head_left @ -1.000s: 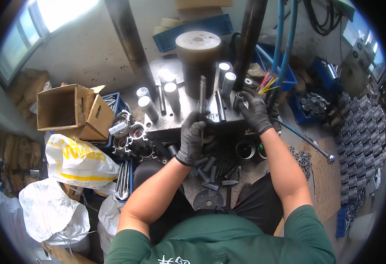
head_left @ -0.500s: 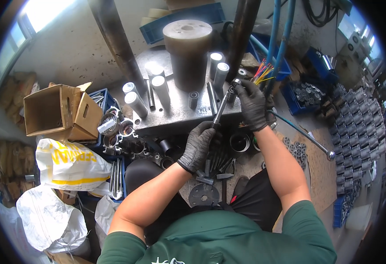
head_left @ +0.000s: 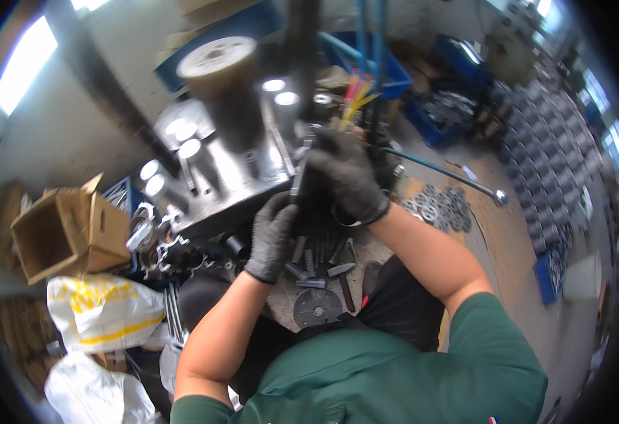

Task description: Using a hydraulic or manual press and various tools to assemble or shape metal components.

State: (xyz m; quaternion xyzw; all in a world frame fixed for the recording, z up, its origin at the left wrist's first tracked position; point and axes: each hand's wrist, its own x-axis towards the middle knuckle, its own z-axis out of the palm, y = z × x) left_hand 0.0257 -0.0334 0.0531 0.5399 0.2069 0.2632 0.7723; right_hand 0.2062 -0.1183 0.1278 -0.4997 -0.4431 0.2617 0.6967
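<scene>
Grey metal rod [head_left: 298, 182] is held between both hands in the head view, just off the near right edge of the steel machine bed [head_left: 233, 192]. Near end is pinched in the left grip [head_left: 272, 242], thumb and fingers closed on it. Far end is covered by the right grip [head_left: 350, 175], fingers curled; blurred there, so can't tell whether anything is pinched.

Status, as judged: mid-handling. Rod is in hand, not yet set down or let go. Whether a part is seated on the far end can't be read. Grey sleeves [head_left: 287, 112] are left standing on the bed, both sides of the thick column [head_left: 228, 99], untouched by either hand. Loose rings [head_left: 440, 210] are left in a pile at right; hammer [head_left: 340, 270] and holed disc [head_left: 306, 309] are left on the floor, near side.

Orientation: long axis runs near to far, far end leaned slightly right, near end pointed back at the wearer. Pitch can't be told.
</scene>
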